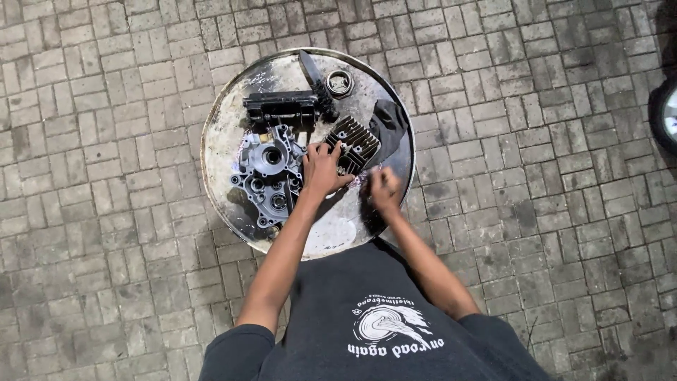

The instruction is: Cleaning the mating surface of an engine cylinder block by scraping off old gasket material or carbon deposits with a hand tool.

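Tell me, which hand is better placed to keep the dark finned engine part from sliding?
Probably the left hand: its fingers already lie spread on the finned cylinder in the round metal tray. The right hand is beside that part, closed and blurred, apparently not touching it.

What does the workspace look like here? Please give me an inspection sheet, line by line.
Surface: round, stained metal tray lying on a brick-paved floor.
Job's things: dark finned cylinder part under the left hand; grey engine case beside it.
Clutter: black blocky part, ring-shaped bearing, dark cloth, dark blade-like piece.
Hands: left rests on the finned cylinder part; right hand is blurred, its grip unclear.
Cables: nothing seen.
Surroundings: paving all round; part of a wheel-like object at the right edge.
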